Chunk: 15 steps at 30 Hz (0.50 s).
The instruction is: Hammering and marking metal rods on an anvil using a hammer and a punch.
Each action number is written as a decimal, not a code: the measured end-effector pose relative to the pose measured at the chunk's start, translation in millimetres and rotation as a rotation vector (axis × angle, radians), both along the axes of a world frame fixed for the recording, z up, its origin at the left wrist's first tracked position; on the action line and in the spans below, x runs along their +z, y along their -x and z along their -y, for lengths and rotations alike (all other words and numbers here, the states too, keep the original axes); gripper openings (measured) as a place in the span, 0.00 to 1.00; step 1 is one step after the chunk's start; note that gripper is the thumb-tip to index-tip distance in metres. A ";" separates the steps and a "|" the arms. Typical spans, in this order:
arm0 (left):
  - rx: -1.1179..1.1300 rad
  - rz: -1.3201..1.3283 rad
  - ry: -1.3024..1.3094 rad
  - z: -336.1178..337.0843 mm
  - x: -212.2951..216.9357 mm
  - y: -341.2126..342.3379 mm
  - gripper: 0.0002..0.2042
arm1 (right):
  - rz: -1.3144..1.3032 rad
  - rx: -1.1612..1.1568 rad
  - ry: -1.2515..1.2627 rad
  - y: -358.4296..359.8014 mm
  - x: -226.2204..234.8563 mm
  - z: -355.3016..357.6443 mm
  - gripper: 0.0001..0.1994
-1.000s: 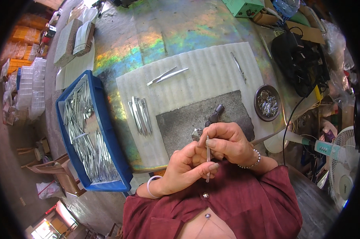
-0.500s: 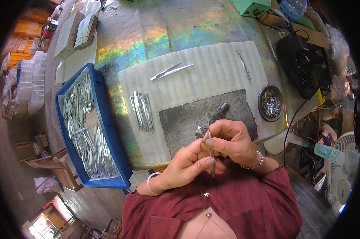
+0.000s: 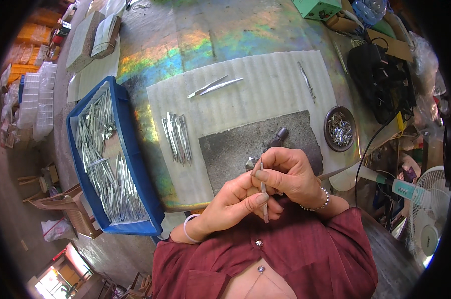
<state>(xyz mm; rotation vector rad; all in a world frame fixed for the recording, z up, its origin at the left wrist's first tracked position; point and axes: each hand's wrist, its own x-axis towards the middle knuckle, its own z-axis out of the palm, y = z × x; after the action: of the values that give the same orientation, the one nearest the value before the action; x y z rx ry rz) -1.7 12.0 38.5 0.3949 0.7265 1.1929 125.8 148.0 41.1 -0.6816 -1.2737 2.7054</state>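
Close in front of my chest, both hands grip one pair of slim metal tweezers, held lengthwise, pointing away from me. My left hand has its thumb and fingers closed round the nearer part. My right hand pinches the farther part between thumb and forefinger. Beneath them lies a dark grey mat, bearing a black-handled tool half hidden by my right hand. A row of tweezers rests on the white foam sheet left of the mat, with two more tweezers farther back.
At the left stands a blue tray heaped with tweezers. A dark bowl of small metal parts sits right of the mat, and single tweezers lie behind it. Farther right are a black bag, a cable and a fan.
The tweezers have turned slightly between my fingers, and their near end now looks paler. Both hands keep nearly the same place and hold.
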 end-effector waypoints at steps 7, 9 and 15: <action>0.161 -0.164 -0.012 4.8 -7.0 -7.6 0.07 | -0.034 -0.033 -0.039 2.1 5.0 1.4 0.05; 0.198 -0.490 -0.018 4.6 -3.2 -8.4 0.11 | -0.032 -0.031 -0.094 0.4 3.5 1.6 0.06; 0.276 -0.724 -0.111 8.1 -5.0 -10.1 0.14 | -0.009 0.003 -0.092 -0.4 3.7 2.0 0.07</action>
<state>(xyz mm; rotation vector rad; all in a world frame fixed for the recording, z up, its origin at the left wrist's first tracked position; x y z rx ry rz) 8.4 3.9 33.5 0.8625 1.3740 1.3570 126.2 146.0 44.8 -0.6567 -1.3879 2.6297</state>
